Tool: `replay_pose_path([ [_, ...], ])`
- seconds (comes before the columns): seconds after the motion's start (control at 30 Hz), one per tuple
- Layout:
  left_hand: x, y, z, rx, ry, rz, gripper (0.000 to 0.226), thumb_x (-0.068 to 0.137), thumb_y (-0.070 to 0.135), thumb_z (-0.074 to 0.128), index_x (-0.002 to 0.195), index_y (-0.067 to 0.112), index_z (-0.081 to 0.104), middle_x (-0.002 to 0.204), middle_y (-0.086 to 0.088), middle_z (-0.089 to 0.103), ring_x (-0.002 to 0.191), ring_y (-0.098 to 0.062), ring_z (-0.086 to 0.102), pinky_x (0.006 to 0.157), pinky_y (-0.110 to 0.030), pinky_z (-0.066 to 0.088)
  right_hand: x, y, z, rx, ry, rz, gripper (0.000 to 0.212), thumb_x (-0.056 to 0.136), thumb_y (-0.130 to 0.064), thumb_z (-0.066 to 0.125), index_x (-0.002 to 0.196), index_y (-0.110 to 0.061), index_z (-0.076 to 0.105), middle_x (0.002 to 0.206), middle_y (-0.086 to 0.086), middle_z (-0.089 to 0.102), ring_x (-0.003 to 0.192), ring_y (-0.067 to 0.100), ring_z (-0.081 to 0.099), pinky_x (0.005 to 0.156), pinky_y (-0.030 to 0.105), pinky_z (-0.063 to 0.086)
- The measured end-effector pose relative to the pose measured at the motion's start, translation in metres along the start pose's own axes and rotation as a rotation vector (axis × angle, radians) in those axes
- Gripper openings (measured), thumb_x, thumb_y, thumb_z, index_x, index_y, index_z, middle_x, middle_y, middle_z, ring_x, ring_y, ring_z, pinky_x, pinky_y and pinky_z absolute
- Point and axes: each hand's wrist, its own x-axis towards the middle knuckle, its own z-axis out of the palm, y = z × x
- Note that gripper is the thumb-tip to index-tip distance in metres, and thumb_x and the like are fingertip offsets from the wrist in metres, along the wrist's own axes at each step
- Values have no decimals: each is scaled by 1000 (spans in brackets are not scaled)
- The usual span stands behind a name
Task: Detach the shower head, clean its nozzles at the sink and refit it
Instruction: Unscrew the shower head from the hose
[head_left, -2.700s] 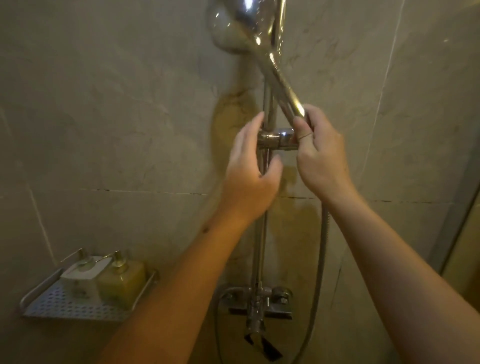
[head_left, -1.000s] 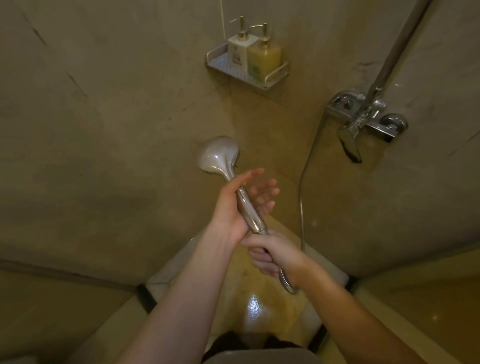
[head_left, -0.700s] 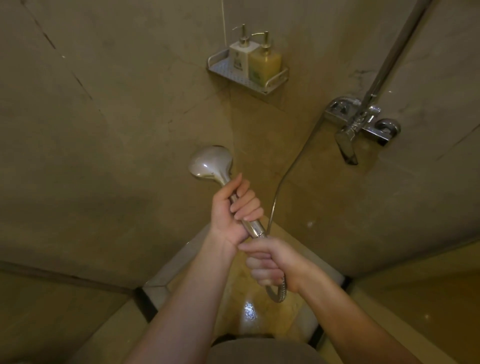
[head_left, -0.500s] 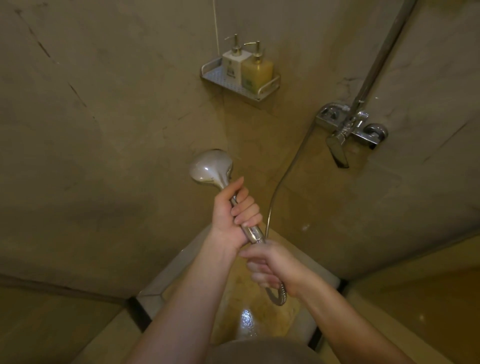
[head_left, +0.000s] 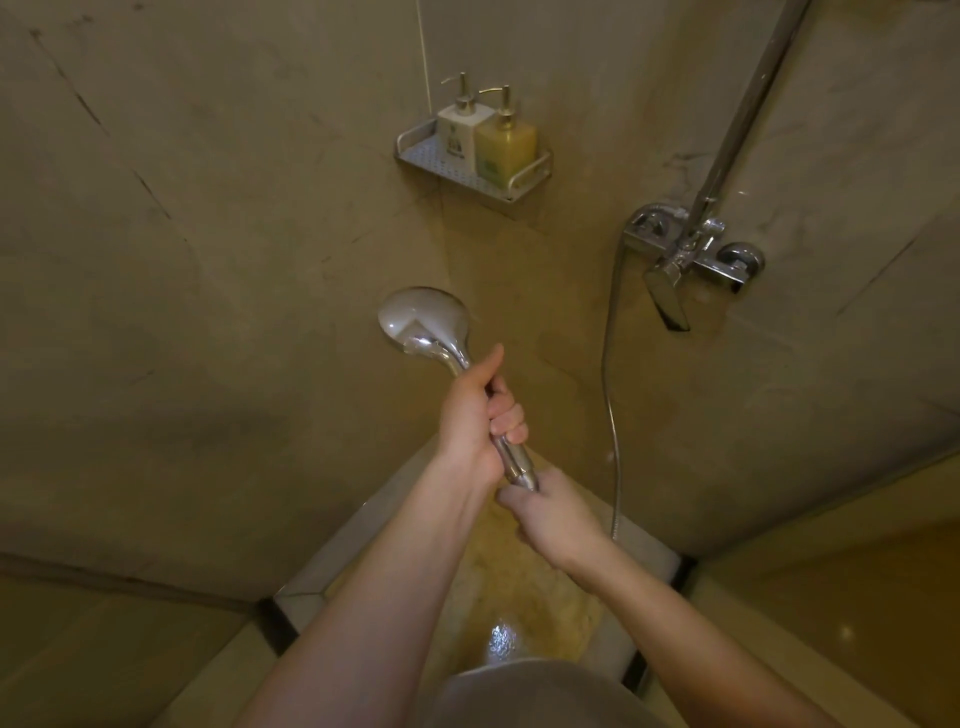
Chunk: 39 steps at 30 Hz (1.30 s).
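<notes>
The chrome shower head (head_left: 423, 322) is off its holder, out in front of me with its round back facing up. My left hand (head_left: 478, 410) grips the middle of its handle. My right hand (head_left: 550, 512) grips the lower end of the handle, where the metal hose (head_left: 609, 395) joins; the joint itself is hidden inside the fist. From there the hose loops up to the chrome mixer tap (head_left: 685, 260) on the wall.
A metal corner shelf (head_left: 470, 174) carries a white pump bottle (head_left: 460, 127) and a yellow pump bottle (head_left: 506, 143). The chrome riser rail (head_left: 748, 104) climbs from the tap. Beige tiled walls close in on both sides; a wet stone floor (head_left: 519, 603) lies below.
The shower head has come off the rail holder and down to chest height. My left hand closed round the handle; my right hand slid to the hose end. The view tilted downward.
</notes>
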Motion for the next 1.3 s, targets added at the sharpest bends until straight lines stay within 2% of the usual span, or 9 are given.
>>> replay_pose_path([
  [0.13,-3,-8,8,77,172,93,46,97,31,67,60,19,42,41,6,23,30,-10,22,35,-19,20,-3,3,-1,-156,88,-25,35,83,-12,54,54,-16,35,37,-8,29,36,9,24,35,25,18],
  [0.23,-5,-12,8,90,236,175,43,97,28,67,63,17,43,41,5,26,30,-12,24,35,-19,22,-2,3,-1,-281,143,-54,32,82,-13,52,53,-11,38,45,-4,36,45,17,31,37,28,25],
  [0.33,-7,-6,-2,-5,72,118,44,97,28,65,60,19,43,40,7,22,30,-9,23,35,-20,20,-2,-3,-6,-210,8,-69,35,84,-14,58,56,-17,37,50,1,38,48,20,36,45,30,27],
  [0.5,-11,5,-18,-103,-329,64,47,90,27,62,47,18,45,31,7,24,23,-8,24,32,-16,22,-6,-8,-16,409,-512,70,39,82,-20,69,59,-23,38,43,-3,25,32,7,22,34,15,12],
  [0.67,-17,9,-21,-73,-578,-46,52,97,28,54,47,13,53,31,7,31,25,-9,24,34,-19,17,-7,-7,-8,549,-773,185,52,94,-9,56,46,-24,44,38,-9,26,30,1,19,33,17,8],
  [0.77,-22,10,-25,-94,-701,-119,49,98,28,56,51,11,56,34,5,24,30,-11,18,37,-21,15,-11,-8,-5,565,-910,181,49,91,-15,62,49,-19,36,39,-8,27,30,1,21,32,17,10],
  [0.87,-25,10,-29,-176,-777,-173,45,96,25,62,56,9,53,38,4,22,31,-12,20,38,-21,19,-17,-9,-3,685,-1047,222,38,92,-22,63,58,-22,46,41,-10,31,30,-2,24,31,16,6],
  [1.03,-29,10,-35,-178,-699,-186,52,102,29,45,54,11,52,37,6,21,31,-11,18,36,-19,19,-25,-9,10,554,-781,194,49,94,-30,62,54,-18,37,38,-6,30,27,3,24,30,13,12],
  [1.3,-37,12,-37,-52,-707,-184,44,96,23,57,54,11,55,33,5,30,30,-11,21,36,-20,20,-41,2,26,571,-461,32,46,91,-16,63,52,-21,39,40,-1,24,27,8,20,36,11,12],
])
